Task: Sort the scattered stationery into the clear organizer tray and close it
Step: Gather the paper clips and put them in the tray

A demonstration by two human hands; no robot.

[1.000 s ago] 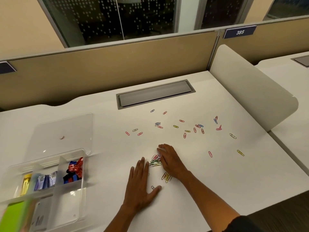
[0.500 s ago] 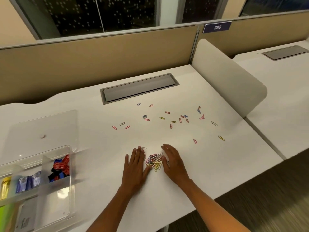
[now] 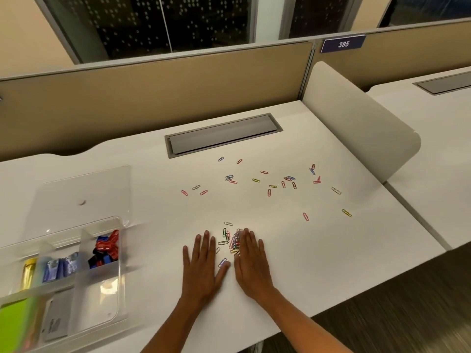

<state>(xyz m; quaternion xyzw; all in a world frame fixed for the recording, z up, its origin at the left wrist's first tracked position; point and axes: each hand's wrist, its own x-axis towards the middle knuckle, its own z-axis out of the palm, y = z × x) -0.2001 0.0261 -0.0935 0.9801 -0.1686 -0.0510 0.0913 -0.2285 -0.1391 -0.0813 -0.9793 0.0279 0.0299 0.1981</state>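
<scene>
Head view: two flat hands (image 3: 229,266).

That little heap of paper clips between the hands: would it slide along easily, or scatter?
The heap of paper clips probably slides easily on the smooth desk. Being small and loose, some likely slip past the flat left hand and right hand.

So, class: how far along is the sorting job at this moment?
Done: binder clips and other items already sit in the organizer tray.
In hand: the left hand and right hand, both flat, bracket a paper-clip pile.
Left: scattered paper clips lie farther back, and the tray's lid is open.
</scene>
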